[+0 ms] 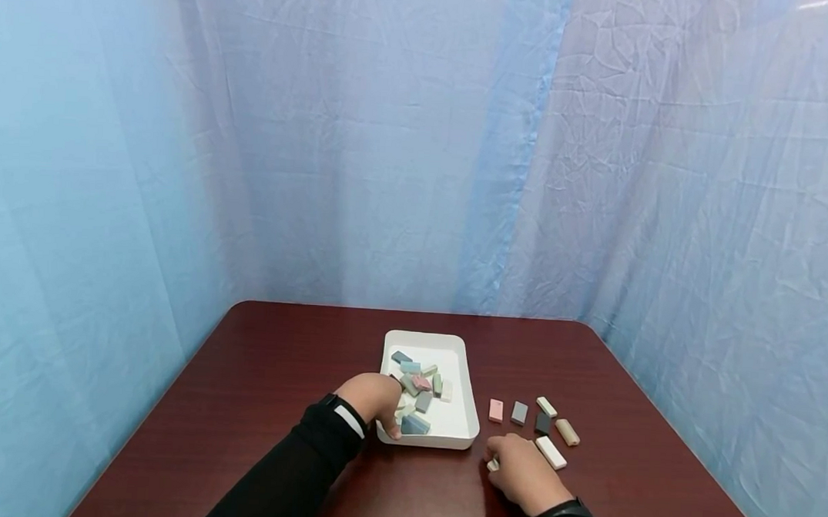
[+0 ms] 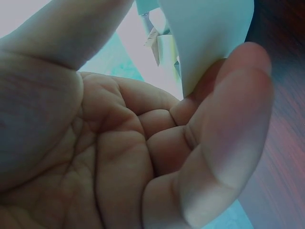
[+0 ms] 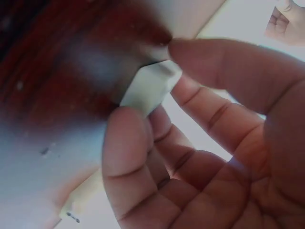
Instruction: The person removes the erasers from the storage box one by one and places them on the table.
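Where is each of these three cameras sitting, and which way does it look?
Head: worn high, looks down at table, white tray, both hands and sleeves.
Left wrist: faces left hand at the tray's rim.
Right wrist: faces right hand pinching a pale block.
Shared: the tray appears in the head and left wrist views.

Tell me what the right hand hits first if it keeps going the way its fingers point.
Probably the pink block. The right hand, pinching a pale block, points up-left toward it; the white tray lies just left. Depth is uncertain.
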Motion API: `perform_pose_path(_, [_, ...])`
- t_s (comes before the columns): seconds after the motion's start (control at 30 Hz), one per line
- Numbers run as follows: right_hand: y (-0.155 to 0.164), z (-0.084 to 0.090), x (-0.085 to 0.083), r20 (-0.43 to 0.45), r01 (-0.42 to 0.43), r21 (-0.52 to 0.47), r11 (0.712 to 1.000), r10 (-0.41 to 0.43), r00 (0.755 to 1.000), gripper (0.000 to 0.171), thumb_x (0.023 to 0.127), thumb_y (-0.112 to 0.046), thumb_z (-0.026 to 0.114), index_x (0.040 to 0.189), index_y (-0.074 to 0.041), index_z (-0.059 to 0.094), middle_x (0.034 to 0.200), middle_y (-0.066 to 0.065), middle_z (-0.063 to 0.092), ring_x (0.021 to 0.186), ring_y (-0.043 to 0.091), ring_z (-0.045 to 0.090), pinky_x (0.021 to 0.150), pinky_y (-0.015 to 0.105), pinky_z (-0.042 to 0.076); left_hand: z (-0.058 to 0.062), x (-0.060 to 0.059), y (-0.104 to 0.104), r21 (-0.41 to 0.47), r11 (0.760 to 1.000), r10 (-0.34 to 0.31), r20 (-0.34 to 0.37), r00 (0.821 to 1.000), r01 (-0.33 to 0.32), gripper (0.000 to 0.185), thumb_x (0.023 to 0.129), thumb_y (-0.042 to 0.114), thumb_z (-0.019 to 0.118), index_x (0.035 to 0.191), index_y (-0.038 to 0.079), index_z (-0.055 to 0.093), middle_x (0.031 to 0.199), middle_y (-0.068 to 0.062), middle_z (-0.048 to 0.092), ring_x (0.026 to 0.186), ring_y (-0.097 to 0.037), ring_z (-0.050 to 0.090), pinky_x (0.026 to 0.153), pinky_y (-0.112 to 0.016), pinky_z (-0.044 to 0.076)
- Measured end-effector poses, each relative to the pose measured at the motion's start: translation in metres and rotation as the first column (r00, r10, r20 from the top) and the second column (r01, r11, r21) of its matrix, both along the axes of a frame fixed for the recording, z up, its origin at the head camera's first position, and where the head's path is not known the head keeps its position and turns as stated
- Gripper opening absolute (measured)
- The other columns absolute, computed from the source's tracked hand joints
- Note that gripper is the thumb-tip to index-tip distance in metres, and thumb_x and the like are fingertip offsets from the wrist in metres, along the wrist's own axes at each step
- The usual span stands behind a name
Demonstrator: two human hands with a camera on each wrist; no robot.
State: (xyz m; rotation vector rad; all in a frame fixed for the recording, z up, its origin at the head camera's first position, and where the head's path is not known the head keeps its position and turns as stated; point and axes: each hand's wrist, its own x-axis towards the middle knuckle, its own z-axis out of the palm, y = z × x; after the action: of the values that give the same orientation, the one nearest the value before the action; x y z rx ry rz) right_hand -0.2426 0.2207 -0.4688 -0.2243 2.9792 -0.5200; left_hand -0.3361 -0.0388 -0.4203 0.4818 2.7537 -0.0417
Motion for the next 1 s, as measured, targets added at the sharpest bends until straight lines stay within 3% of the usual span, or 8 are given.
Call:
perform_pose_path(0.17, [-0.003, 0.006, -0.002, -0.038, 0.039, 0.013, 0.999, -0.038, 0.999, 0.022, 0.095, -0.013, 0.076, 0.080, -0.016, 0.060, 0.077, 0.003, 0.053, 0.070, 0.019, 0.047, 0.067, 0.038, 0.038, -0.001, 0.000, 0.000, 0.011, 1.000, 0.007, 0.013, 1.000, -0.007, 0.052, 0.083, 0.046, 0.092, 0.113, 0.008, 0.076, 0.111, -0.005, 0.073, 0.095, -0.016, 0.062, 0.101, -0.039, 0.055])
perform_pose_path(0.3, [-0.007, 0.015, -0.008, -0.096, 0.058, 0.022, 0.998, -0.055, 0.994, 0.007, 0.097, -0.017, 0.075, 0.095, -0.012, 0.072, 0.089, 0.004, 0.064, 0.081, 0.018, 0.058, 0.073, 0.041, 0.051, 0.000, 0.000, -0.001, 0.002, 1.000, 0.001, 0.009, 1.000, -0.001, 0.051, 0.083, 0.047, 0.092, 0.112, 0.008, 0.077, 0.114, -0.005, 0.074, 0.097, -0.016, 0.063, 0.102, -0.040, 0.055])
perform_pose_path(0.4, [-0.011, 0.025, -0.011, -0.138, 0.062, 0.013, 0.998, -0.059, 0.989, 0.007, 0.098, -0.016, 0.074, 0.102, -0.011, 0.076, 0.096, 0.005, 0.067, 0.085, 0.017, 0.061, 0.074, 0.041, 0.054, 0.002, 0.001, -0.001, 0.004, 1.000, 0.001, 0.011, 1.000, -0.001, 0.051, 0.083, 0.047, 0.092, 0.112, 0.008, 0.077, 0.115, -0.005, 0.074, 0.098, -0.017, 0.064, 0.103, -0.040, 0.055])
perform_pose_path(0.5, [-0.017, 0.035, -0.014, -0.176, 0.055, -0.003, 0.998, -0.055, 0.983, 0.004, 0.098, -0.014, 0.073, 0.094, -0.012, 0.074, 0.090, 0.004, 0.063, 0.077, 0.016, 0.055, 0.068, 0.037, 0.048, 0.003, 0.001, 0.000, 0.007, 1.000, 0.000, 0.016, 1.000, 0.000, 0.048, 0.083, 0.046, 0.092, 0.109, 0.008, 0.077, 0.112, -0.005, 0.074, 0.096, -0.017, 0.064, 0.102, -0.040, 0.056])
perform_pose_path(0.63, [-0.031, 0.042, -0.020, -0.213, 0.007, -0.016, 1.000, -0.010, 0.977, 0.007, 0.098, -0.013, 0.071, 0.099, -0.008, 0.076, 0.094, 0.008, 0.064, 0.076, 0.018, 0.058, 0.068, 0.037, 0.049, 0.006, 0.001, -0.001, 0.004, 1.000, -0.005, 0.020, 1.000, 0.005, 0.046, 0.083, 0.045, 0.092, 0.105, 0.008, 0.077, 0.108, -0.005, 0.074, 0.093, -0.017, 0.063, 0.101, -0.040, 0.056])
perform_pose_path(0.73, [-0.041, 0.043, -0.029, -0.218, -0.044, -0.028, 0.999, 0.036, 0.975, 0.020, 0.099, -0.014, 0.071, 0.116, -0.005, 0.077, 0.108, 0.011, 0.070, 0.094, 0.024, 0.069, 0.081, 0.045, 0.058, 0.007, 0.002, -0.002, 0.001, 1.000, -0.008, 0.022, 1.000, 0.008, 0.046, 0.084, 0.045, 0.091, 0.105, 0.007, 0.077, 0.107, -0.004, 0.074, 0.092, -0.017, 0.062, 0.101, -0.039, 0.056])
perform_pose_path(0.83, [-0.051, 0.038, -0.040, -0.198, -0.115, -0.044, 0.992, 0.104, 0.975, 0.028, 0.098, -0.015, 0.073, 0.124, -0.006, 0.076, 0.119, 0.013, 0.073, 0.110, 0.030, 0.072, 0.093, 0.051, 0.059, 0.008, 0.002, -0.002, -0.003, 1.000, -0.010, 0.021, 1.000, 0.010, 0.045, 0.084, 0.045, 0.091, 0.105, 0.007, 0.077, 0.104, -0.004, 0.073, 0.091, -0.017, 0.061, 0.100, -0.039, 0.056])
perform_pose_path(1.0, [-0.060, 0.024, -0.056, -0.134, -0.253, -0.091, 0.963, 0.240, 0.961, 0.031, 0.099, -0.015, 0.072, 0.128, -0.005, 0.074, 0.121, 0.017, 0.075, 0.112, 0.037, 0.072, 0.093, 0.056, 0.058, 0.005, 0.003, -0.001, -0.004, 0.999, -0.031, 0.032, 0.999, 0.031, 0.042, 0.086, 0.045, 0.090, 0.094, 0.006, 0.076, 0.087, -0.004, 0.070, 0.081, -0.019, 0.063, 0.092, -0.035, 0.056])
